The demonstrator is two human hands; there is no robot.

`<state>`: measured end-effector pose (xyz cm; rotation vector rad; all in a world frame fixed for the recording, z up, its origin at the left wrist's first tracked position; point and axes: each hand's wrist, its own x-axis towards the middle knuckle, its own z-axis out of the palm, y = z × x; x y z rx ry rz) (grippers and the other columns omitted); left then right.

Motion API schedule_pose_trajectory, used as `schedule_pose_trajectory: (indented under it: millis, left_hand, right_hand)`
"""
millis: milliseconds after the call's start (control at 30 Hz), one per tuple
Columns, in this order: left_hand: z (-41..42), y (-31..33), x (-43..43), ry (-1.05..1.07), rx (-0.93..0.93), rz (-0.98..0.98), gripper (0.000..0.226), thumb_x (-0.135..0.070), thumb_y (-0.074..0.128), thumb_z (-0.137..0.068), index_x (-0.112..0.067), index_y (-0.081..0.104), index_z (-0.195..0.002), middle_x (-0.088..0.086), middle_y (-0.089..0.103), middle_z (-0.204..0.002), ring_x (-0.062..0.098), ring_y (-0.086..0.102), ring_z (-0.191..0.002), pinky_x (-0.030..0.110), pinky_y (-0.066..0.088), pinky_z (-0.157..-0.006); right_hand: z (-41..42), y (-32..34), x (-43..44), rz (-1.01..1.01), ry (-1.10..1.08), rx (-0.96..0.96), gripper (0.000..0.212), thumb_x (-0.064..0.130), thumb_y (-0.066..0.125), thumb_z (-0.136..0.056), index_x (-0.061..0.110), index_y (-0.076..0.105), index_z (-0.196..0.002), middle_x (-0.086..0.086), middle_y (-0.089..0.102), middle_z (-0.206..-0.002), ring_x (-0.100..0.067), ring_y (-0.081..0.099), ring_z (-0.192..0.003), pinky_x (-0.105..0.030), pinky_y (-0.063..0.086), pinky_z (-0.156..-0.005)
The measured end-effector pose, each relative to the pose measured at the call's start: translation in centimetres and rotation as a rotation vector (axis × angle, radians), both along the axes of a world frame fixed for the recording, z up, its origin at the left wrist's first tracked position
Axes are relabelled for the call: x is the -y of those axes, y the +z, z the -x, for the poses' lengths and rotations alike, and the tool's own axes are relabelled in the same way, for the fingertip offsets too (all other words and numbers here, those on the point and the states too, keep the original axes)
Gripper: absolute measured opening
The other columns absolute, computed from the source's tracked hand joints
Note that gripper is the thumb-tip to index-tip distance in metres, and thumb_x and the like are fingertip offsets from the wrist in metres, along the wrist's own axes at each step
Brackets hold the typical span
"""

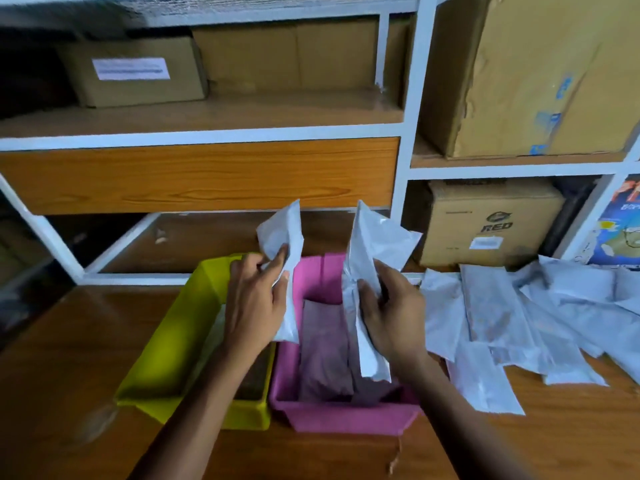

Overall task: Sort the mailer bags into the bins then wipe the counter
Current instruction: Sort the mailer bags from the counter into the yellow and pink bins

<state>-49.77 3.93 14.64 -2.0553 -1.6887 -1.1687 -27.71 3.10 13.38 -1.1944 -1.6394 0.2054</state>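
Observation:
My left hand (254,299) grips a small white mailer bag (284,244), held upright over the gap between the two bins. My right hand (391,306) grips a longer white mailer bag (370,244), upright above the pink bin (332,414). The pink bin holds a few bags that look purplish inside it. Left of it stands the yellow-green bin (166,344), with a pale bag partly hidden behind my left forearm. A loose pile of white mailer bags (512,320) lies on the wooden counter (69,358) at the right.
A white-framed shelf unit (412,133) rises right behind the counter, loaded with cardboard boxes (485,223). A colourful printed box (620,230) stands at the far right. Bare counter shows to the left of the yellow-green bin and in front of both bins.

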Motion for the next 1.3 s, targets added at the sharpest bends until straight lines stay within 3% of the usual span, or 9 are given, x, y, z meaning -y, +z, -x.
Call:
schedule_pose_trajectory:
  millis: [133, 300, 400, 467, 567, 733, 933, 1000, 1300]
  left_hand:
    - [7.0, -1.1, -0.6, 0.069, -0.094, 0.073, 0.038, -0.023, 0.056, -0.092, -0.019, 0.060, -0.130, 0.008, 0.048, -0.089, 0.031, 0.048, -0.082, 0.043, 0.043, -0.074]
    - [13.9, -5.3, -2.9, 0.178, -0.161, 0.263, 0.038, -0.018, 0.062, -0.089, -0.022, 0.062, -0.127, 0.010, 0.052, -0.093, 0.033, 0.050, -0.088, 0.041, 0.042, -0.075]
    - [14.7, -7.7, -3.7, 0.206, -0.245, 0.461, 0.038, -0.024, 0.052, -0.093, -0.031, 0.057, -0.130, 0.016, 0.054, -0.125, 0.040, 0.052, -0.111, 0.039, 0.044, -0.090]
    - [14.6, -9.3, -3.6, 0.131, -0.142, 0.640, 0.047, -0.034, 0.057, -0.091, -0.038, 0.046, -0.136, 0.014, 0.048, -0.140, 0.033, 0.049, -0.123, 0.033, 0.040, -0.103]
    - [15.2, -9.8, -3.2, 0.137, -0.316, 0.775, 0.061, -0.034, 0.055, -0.093, -0.024, 0.031, -0.148, 0.018, 0.040, -0.146, 0.035, 0.035, -0.136, 0.035, 0.030, -0.110]
    - [16.3, -8.5, -4.9, 0.044, -0.502, 0.882, 0.050, -0.041, 0.054, -0.093, -0.008, 0.052, -0.130, 0.019, 0.050, -0.132, 0.031, 0.047, -0.122, 0.034, 0.039, -0.091]
    - [15.7, -9.1, -8.0, -0.068, -0.785, 1.109, 0.115, -0.037, 0.082, -0.069, -0.004, 0.009, -0.151, 0.024, 0.008, -0.157, 0.038, 0.009, -0.146, 0.043, 0.018, -0.118]
    - [15.7, -10.9, -8.2, -0.059, -0.796, 1.169, 0.109, -0.032, 0.077, -0.077, -0.004, 0.003, -0.151, 0.024, 0.002, -0.158, 0.039, 0.007, -0.146, 0.045, 0.015, -0.119]
    - [17.0, -14.3, -8.8, -0.089, -0.679, 1.248, 0.099, -0.025, 0.068, -0.086, -0.004, -0.004, -0.150, 0.024, -0.005, -0.158, 0.038, 0.006, -0.146, 0.041, 0.010, -0.118]
  right_hand:
    - [6.0, 0.0, -1.3, 0.077, 0.111, 0.132, 0.021, 0.026, 0.055, -0.094, 0.012, 0.062, -0.108, -0.005, 0.066, -0.088, -0.014, 0.057, -0.070, -0.022, 0.032, -0.061]
    - [13.2, -0.3, -2.8, 0.160, 0.226, 0.307, 0.030, 0.024, 0.059, -0.091, 0.011, 0.062, -0.118, -0.010, 0.071, -0.099, -0.030, 0.066, -0.085, -0.033, 0.050, -0.069]
    - [17.3, -1.2, -4.1, 0.264, 0.241, 0.477, 0.016, 0.022, 0.055, -0.089, 0.011, 0.060, -0.099, -0.014, 0.069, -0.096, -0.037, 0.063, -0.091, -0.039, 0.047, -0.069]
    - [19.0, -2.1, -4.9, 0.358, 0.212, 0.601, 0.018, 0.021, 0.053, -0.090, 0.009, 0.059, -0.101, -0.018, 0.068, -0.103, -0.039, 0.062, -0.098, -0.041, 0.047, -0.074]
    - [20.6, -3.4, -5.7, 0.504, 0.233, 0.771, 0.026, 0.009, 0.046, -0.091, 0.002, 0.059, -0.112, -0.023, 0.064, -0.115, -0.039, 0.061, -0.109, -0.043, 0.049, -0.086]
    - [22.0, -3.2, -6.8, 0.555, 0.315, 0.963, 0.031, 0.019, 0.053, -0.091, 0.005, 0.062, -0.117, -0.017, 0.064, -0.121, -0.034, 0.061, -0.115, -0.041, 0.052, -0.090]
    - [22.7, -3.6, -7.0, 0.701, 0.414, 1.411, 0.042, 0.030, 0.066, -0.088, 0.010, 0.058, -0.124, -0.008, 0.052, -0.140, -0.028, 0.046, -0.133, -0.044, 0.042, -0.101]
    - [22.8, -4.4, -7.0, 0.763, 0.420, 1.457, 0.030, 0.022, 0.061, -0.092, 0.001, 0.059, -0.113, -0.011, 0.046, -0.145, -0.030, 0.039, -0.137, -0.042, 0.037, -0.105]
    - [23.1, -5.0, -6.9, 0.746, 0.536, 1.466, 0.040, 0.012, 0.058, -0.092, 0.000, 0.056, -0.130, -0.017, 0.051, -0.140, -0.034, 0.046, -0.131, -0.049, 0.041, -0.100]
